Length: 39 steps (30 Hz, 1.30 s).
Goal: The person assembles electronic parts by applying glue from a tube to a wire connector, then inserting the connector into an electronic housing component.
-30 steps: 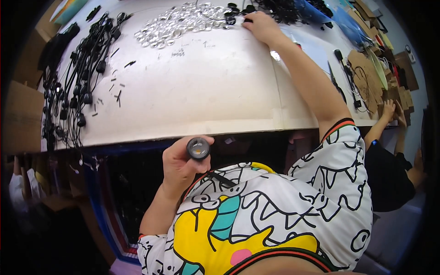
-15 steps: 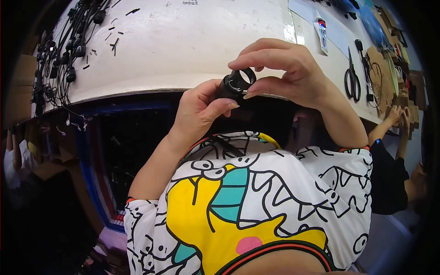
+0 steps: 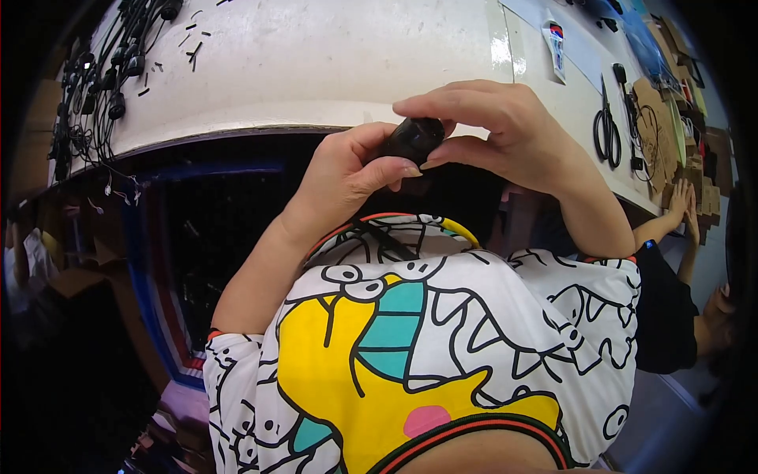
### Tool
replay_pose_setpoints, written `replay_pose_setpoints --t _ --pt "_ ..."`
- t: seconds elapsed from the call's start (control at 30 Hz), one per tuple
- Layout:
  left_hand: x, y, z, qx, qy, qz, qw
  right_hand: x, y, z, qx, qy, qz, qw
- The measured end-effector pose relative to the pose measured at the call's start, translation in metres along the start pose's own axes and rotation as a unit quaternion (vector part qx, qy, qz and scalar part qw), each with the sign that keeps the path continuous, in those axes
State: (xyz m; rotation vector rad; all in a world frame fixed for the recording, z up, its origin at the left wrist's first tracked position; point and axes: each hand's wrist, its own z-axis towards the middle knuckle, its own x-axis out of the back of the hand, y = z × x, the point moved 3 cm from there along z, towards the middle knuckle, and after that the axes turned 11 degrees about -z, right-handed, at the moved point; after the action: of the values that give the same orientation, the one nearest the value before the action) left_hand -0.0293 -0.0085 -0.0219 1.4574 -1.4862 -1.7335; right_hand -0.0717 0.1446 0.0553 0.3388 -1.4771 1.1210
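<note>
A short black cylindrical housing (image 3: pixel 414 141) is held just off the front edge of the table. My left hand (image 3: pixel 343 167) closes round its near-left side, thumb along the bottom. From the right, my right hand (image 3: pixel 517 134) grips the other end between thumb and fingers. A separate black ring can no longer be told apart; the part looks like one dark piece, and its far end is partly covered by my right fingers.
Bundled black cables with connectors (image 3: pixel 118 67) lie at the table's left, wires hanging over the edge. Small black offcuts (image 3: pixel 194 54) are scattered nearby. On the right are a white tube (image 3: pixel 556 51), black scissors (image 3: pixel 606 130) and brown cardboard (image 3: pixel 657 130). Another person's hands (image 3: pixel 682 204) work far right.
The black ring, tilted apart from the housing's open end before, has come down against it in my right hand. The table has shifted slightly upward in view.
</note>
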Motion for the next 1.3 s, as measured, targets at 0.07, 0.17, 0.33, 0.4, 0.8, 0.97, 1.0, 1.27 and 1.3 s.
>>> replay_pose_setpoints --t 0.07,0.17,0.33,0.4,0.8,0.97,1.0,1.27,1.3 --pt "-0.001 0.001 0.001 0.012 -0.020 0.001 1.000 0.000 0.004 -0.001 0.027 -0.002 0.011 1.000" --pt "-0.003 -0.003 0.001 0.047 -0.035 -0.032 0.998 0.005 0.001 -0.003 -0.011 -0.057 0.031 0.998" --pt "-0.006 -0.005 0.000 0.023 0.006 0.008 1.000 0.000 -0.001 -0.005 -0.146 -0.124 0.026 0.981" --pt "-0.003 -0.003 0.000 0.020 0.002 0.010 1.000 0.002 -0.005 -0.004 -0.095 -0.044 0.098 0.990" --pt "-0.013 0.003 -0.001 -0.005 -0.034 0.026 0.999 0.006 -0.006 -0.013 -0.040 -0.042 0.009 0.998" --pt "-0.009 0.001 0.001 -0.032 -0.009 0.073 0.997 0.001 -0.003 -0.011 -0.033 0.035 0.025 0.999" --pt "-0.010 0.001 0.001 -0.037 0.000 0.089 0.995 0.001 -0.002 -0.011 -0.032 0.008 0.022 0.999" --pt "-0.009 -0.011 0.005 -0.048 0.016 0.069 0.996 -0.007 0.001 -0.016 -0.089 0.040 0.065 0.993" --pt "-0.010 -0.010 0.005 -0.095 0.026 0.141 0.985 -0.007 0.001 -0.017 -0.103 0.021 0.070 0.992"
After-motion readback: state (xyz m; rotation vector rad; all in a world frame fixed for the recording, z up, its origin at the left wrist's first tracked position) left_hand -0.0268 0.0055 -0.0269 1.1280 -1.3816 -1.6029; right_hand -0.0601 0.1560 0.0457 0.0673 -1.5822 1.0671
